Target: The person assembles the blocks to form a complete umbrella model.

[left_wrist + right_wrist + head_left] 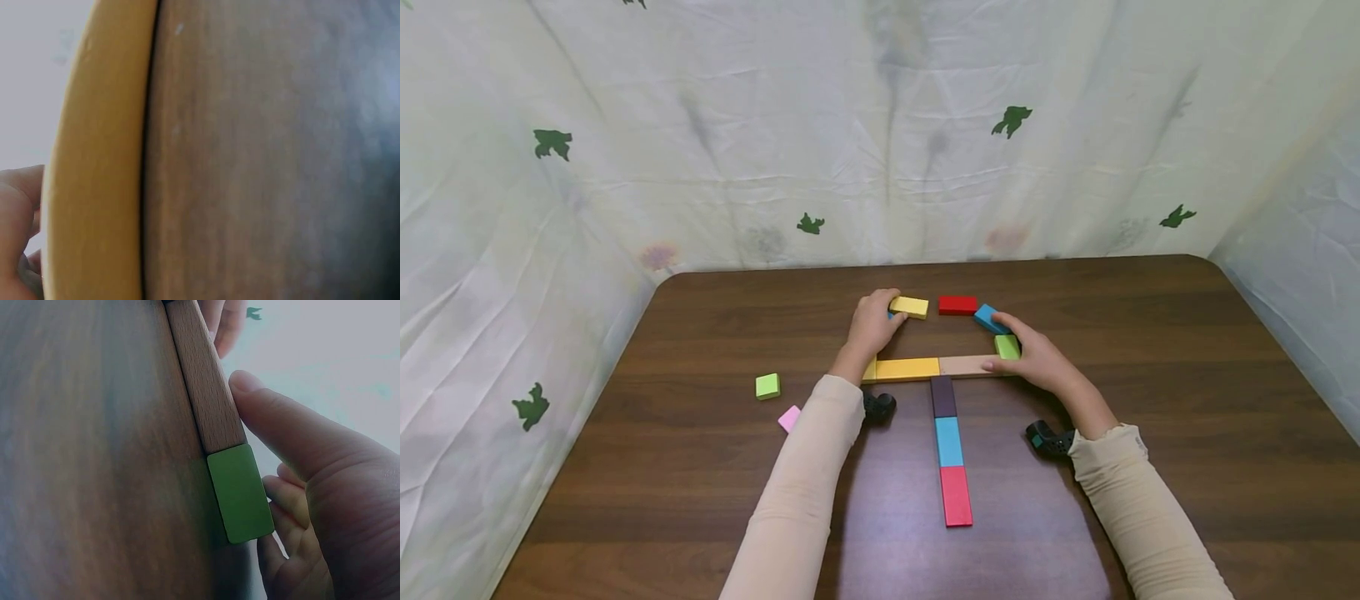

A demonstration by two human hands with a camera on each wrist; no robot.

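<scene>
At the far side of the table, my left hand [871, 323] has its fingers and thumb about a mostly hidden blue block [891, 315], beside a yellow block [910, 307]. My right hand [1036, 358] spreads over the other end of the block outline. Its forefinger reaches a second blue block [988, 318], while the thumb lies at the plain wood block [966, 366]. Between finger and thumb sits a green block [1007, 347]. In the right wrist view, the green block [240, 494] adjoins the plain wood block [206, 381]. A yellow block [100, 162] fills part of the left wrist view.
A red block [958, 305] lies at the back. A long yellow block [907, 369] joins the plain wood one. Below runs a stem of dark [943, 397], light blue [949, 442] and red [956, 496] blocks. Loose green [767, 386] and pink [789, 418] blocks lie left.
</scene>
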